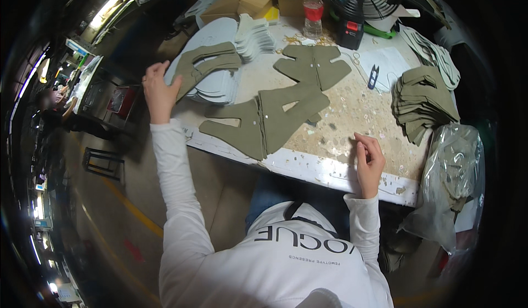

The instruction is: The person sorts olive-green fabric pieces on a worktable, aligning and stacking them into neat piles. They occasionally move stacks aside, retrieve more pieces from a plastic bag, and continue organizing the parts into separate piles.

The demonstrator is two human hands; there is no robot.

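My left hand is at the far left of the table, thumb and fingers spread. Its thumb meets the edge of an olive cut fabric piece, which lies over a stack of white cut pieces. Close to the table's front edge, my right hand has loosely bent fingers and nothing visible in them. Between the hands lie olive pieces with a central seam, overlapping one another and marked with small white spots. Farther back is another olive seamed piece.
Scraps litter the worktable. Thread snips lie beside white paper. A stack of olive pieces stands right, above a clear plastic bag. Behind are a bottle, a black fan and cardboard boxes.
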